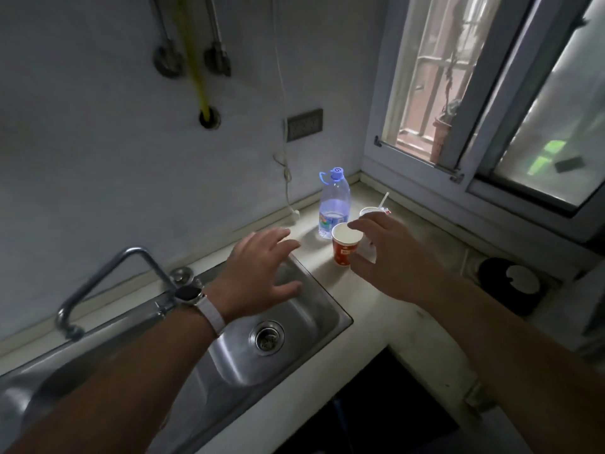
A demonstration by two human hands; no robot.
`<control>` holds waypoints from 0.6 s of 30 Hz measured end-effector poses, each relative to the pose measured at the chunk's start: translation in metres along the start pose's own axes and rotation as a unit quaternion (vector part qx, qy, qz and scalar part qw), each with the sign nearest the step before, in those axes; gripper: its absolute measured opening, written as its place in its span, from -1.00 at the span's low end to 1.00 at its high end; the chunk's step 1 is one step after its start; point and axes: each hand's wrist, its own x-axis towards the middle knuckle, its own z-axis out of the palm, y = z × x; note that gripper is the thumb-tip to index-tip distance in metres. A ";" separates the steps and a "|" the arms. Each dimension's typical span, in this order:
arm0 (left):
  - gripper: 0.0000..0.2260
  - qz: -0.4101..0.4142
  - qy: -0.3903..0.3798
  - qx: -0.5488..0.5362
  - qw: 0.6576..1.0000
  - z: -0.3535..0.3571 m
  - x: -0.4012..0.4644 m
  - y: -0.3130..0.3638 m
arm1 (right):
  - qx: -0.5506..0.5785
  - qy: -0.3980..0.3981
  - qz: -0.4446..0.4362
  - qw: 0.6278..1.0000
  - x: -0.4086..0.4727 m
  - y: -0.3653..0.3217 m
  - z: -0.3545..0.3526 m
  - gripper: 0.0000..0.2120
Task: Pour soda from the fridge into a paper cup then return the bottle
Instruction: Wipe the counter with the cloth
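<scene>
A red paper cup (344, 249) with a white inside stands upright on the counter (386, 326), right of the sink. My right hand (389, 257) hovers beside it, fingers spread over its rim and thumb low near its base, holding nothing. Over the sink's far right corner is my left hand (262, 273), fingers spread and empty, a watch on its wrist. A clear plastic bottle (334, 204) with a blue cap and handle stands just behind the cup. No soda bottle or fridge is in view.
A steel sink (294, 326) with a drain and a bent tap (108, 280) fills the left. A second white cup (371, 212) with a spoon stands behind my right hand. A window is at the right, a wall socket (304, 124) behind. A dark round object (514, 283) lies far right.
</scene>
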 end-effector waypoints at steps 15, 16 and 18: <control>-0.34 -0.168 0.064 0.073 0.981 -0.119 -0.174 -0.022 | 0.049 -0.075 -0.172 0.981 -0.016 -0.150 0.027 -0.51; -0.34 -0.177 0.069 0.076 0.979 -0.124 -0.185 -0.025 | 0.048 -0.078 -0.184 0.979 -0.016 -0.162 0.030 -0.50; -0.33 -0.197 0.078 0.086 0.973 -0.135 -0.211 -0.031 | 0.043 -0.085 -0.210 0.973 -0.016 -0.188 0.038 -0.50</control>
